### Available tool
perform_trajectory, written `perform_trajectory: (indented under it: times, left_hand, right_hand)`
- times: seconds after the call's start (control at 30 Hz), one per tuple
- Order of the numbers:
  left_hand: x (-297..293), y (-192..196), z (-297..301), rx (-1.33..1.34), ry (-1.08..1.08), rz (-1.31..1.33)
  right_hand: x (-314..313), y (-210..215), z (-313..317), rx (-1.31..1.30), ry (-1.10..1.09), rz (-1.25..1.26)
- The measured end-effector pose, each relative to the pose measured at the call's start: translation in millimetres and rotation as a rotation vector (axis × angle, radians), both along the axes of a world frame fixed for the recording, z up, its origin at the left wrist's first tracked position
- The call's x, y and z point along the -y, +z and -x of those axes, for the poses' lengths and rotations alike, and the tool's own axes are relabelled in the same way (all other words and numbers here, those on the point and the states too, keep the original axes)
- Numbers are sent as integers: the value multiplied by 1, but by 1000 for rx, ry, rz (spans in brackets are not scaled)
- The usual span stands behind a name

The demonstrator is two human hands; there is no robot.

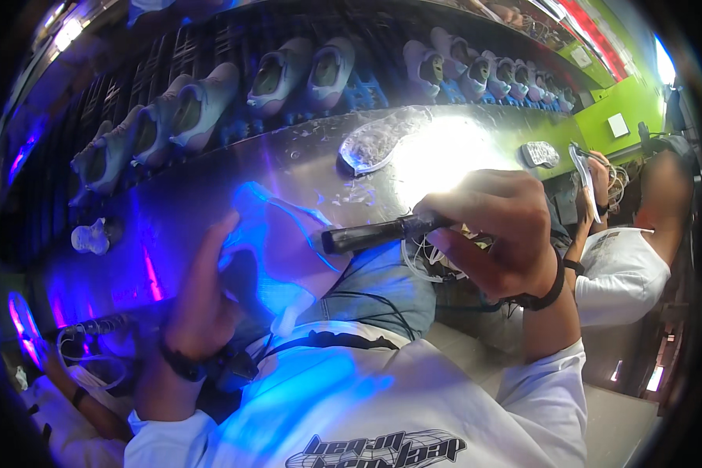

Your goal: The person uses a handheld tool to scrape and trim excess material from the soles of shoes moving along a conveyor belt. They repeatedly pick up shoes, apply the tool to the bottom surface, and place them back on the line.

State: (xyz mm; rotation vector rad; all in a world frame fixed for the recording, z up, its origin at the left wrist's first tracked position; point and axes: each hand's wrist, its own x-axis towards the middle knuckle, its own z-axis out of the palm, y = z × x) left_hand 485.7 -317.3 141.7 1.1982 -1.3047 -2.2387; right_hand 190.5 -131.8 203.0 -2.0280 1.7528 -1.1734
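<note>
1. The work in hand, as I judge, is to shine blue light on a pale shoe (pixel 288 242), which is at the centre-left of the frame; the dark tool (pixel 378 235) looks like a small lamp.
2. To do this well, it is better to keep the tool's end clear of the surface and to turn the shoe slowly, so that every side receives the light. In this view the end overlaps the shoe; I cannot tell whether they touch.
3. Some blue also falls on the white shirt (pixel 320 405) at the lower middle, so a more careful aim could help.
4. The left hand (pixel 210 292) grasps the shoe at its left side, with the forearm rising from the lower left; some fingers are hidden.
5. The right hand (pixel 503 226), right of centre, is clenched around the tool, which lies nearly level and points to the left. Its forearm rises from the lower right.
</note>
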Motion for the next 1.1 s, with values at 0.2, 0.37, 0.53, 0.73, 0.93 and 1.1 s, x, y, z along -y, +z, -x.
perform_trajectory:
  times: [0.2, 0.37, 0.53, 0.73, 0.93, 1.1]
  left_hand:
    - [-20, 9, 3, -117, -93, 52]
    - [-20, -1, -15, -137, -315, -16]
    - [-27, 4, -5, -232, -219, -523]
    - [-27, -5, -10, -362, -111, -988]
    - [-34, 1, -6, -381, -143, -1036]
    - [-39, -3, -2, -337, -238, -876]
  right_hand:
    - [6, -6, 11, 38, 27, 91]
    - [8, -12, 15, 55, 10, 139]
    - [10, -27, 14, 160, 6, 181]
    - [5, -51, 8, 295, -23, 203]
    - [-1, -78, -6, 446, -62, 240]
    - [-16, -100, -13, 493, -103, 102]
